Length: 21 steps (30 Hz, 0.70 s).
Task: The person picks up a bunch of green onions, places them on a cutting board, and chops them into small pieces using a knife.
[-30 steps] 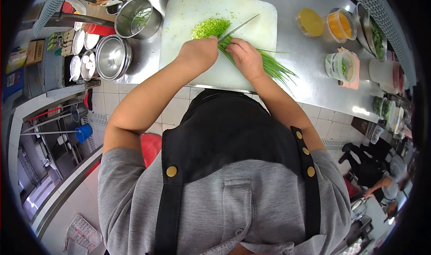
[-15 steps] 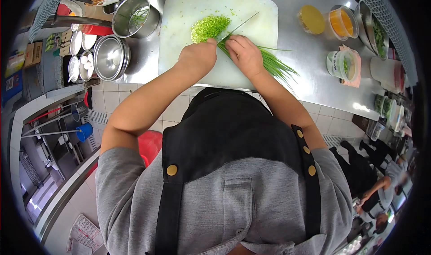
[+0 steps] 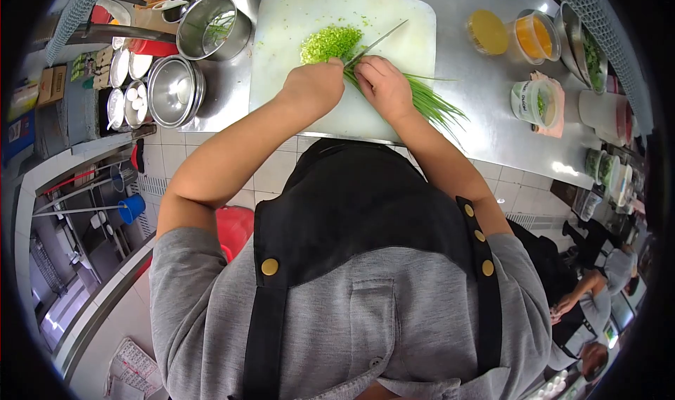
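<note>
A knife [image 3: 380, 40] points up and to the right across the white cutting board [image 3: 281, 20]. Its handle end is hidden inside my left hand [image 3: 316, 87], which is closed around it. My right hand [image 3: 383, 83] has its fingers curled over a bunch of spring onions [image 3: 432, 101], right beside the blade. The long green ends trail off the board's right side onto the steel. Just beyond my left hand lies a heap of finely chopped spring onion [image 3: 330, 43], with small bits scattered around it.
A deep steel pot [image 3: 235, 37] and stacked steel bowls [image 3: 200, 94] stand left of the board. On the right of the steel counter [image 3: 485, 118] are a yellow-lidded tub [image 3: 487, 32], an orange-filled container [image 3: 533, 35] and a labelled tub [image 3: 522, 101]. A co-worker [image 3: 590, 294] is at lower right.
My left hand and the knife have shifted slightly to the right, closer to my right hand. The right hand stays on the spring onions. The co-worker at lower right has moved a little.
</note>
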Tool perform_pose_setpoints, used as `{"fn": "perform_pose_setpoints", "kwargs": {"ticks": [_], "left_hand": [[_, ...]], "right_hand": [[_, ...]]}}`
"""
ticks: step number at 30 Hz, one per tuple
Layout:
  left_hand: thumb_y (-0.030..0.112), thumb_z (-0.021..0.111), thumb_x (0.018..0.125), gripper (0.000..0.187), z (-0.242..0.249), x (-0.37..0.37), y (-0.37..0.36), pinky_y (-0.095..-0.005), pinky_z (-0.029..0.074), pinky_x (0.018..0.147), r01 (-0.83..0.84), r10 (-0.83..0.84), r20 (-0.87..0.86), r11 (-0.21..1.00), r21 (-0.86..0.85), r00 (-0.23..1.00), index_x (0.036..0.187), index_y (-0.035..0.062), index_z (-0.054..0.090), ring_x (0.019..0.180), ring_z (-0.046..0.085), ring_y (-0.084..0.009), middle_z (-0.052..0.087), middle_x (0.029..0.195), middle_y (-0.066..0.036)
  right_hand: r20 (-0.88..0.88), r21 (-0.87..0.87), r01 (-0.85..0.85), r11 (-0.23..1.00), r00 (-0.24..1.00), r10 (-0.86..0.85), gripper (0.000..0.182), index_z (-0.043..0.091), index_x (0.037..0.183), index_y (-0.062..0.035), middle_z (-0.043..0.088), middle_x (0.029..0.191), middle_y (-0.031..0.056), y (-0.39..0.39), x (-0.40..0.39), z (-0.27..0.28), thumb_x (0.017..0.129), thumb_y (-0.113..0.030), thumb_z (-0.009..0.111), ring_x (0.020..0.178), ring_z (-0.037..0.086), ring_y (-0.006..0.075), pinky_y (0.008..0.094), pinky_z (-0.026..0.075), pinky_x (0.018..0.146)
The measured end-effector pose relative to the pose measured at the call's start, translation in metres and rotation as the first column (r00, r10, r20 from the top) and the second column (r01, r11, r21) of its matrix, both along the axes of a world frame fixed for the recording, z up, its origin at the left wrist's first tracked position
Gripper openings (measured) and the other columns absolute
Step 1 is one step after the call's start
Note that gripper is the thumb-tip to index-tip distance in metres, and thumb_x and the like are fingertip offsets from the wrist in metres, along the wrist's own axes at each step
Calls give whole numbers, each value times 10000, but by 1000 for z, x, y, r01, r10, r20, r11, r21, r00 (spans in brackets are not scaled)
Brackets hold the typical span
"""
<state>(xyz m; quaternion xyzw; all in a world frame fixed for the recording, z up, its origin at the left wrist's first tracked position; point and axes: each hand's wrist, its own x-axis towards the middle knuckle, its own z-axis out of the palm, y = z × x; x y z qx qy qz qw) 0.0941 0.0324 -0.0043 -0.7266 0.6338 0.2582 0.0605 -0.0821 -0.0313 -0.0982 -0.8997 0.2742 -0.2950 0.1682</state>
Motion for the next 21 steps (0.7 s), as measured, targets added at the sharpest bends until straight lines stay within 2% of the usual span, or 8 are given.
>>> {"fn": "perform_pose_setpoints", "kwargs": {"ticks": [4, 8, 13, 17, 21], "left_hand": [[187, 524, 962, 225, -35, -7, -2, -525, 577, 801, -44, 43, -6, 997, -69, 999, 1059, 3, 608, 884, 738, -413, 743, 918, -240], [193, 532, 961, 223, -24, -5, -9, -527, 580, 791, -46, 46, -6, 995, -86, 999, 1059, 8, 609, 878, 739, -411, 743, 912, -237], [190, 535, 962, 229, 8, 3, 0, -525, 581, 802, 35, -35, 1, 999, -13, 999, 1081, 7, 601, 888, 739, -409, 744, 917, -232], [186, 530, 963, 230, -18, -4, 3, -526, 582, 795, -2, 2, 14, 1000, 4, 1000, 1082, 1, 599, 883, 737, -414, 741, 912, -241], [181, 523, 964, 229, -28, -5, -10, -529, 584, 779, -28, 28, -1, 998, -55, 1000, 1082, 0, 599, 871, 737, -418, 738, 899, -249]], "right_hand": [[27, -11, 3, 1000, 1000, -3, 163, 680, 995, -117, 675, 1112, 38, 1, 1, 0, 842, -109, 734, 1048, 659, 252, 371, 560, 882], [33, -10, -7, 1000, 999, 7, 167, 680, 991, -108, 676, 1102, 40, 3, -2, 1, 837, -89, 742, 1043, 661, 257, 377, 563, 865], [41, -13, -7, 1000, 999, 7, 174, 685, 985, -99, 680, 1083, 45, 1, -1, 3, 829, -69, 755, 1028, 666, 264, 381, 564, 851], [59, -23, 2, 1000, 998, 0, 171, 686, 978, -98, 683, 1077, 44, 0, 1, 2, 826, -66, 757, 1016, 669, 265, 379, 565, 844], [62, -32, 9, 999, 998, -7, 161, 687, 973, -97, 685, 1081, 41, 2, 0, 3, 830, -66, 756, 1018, 669, 266, 377, 564, 842]]}}
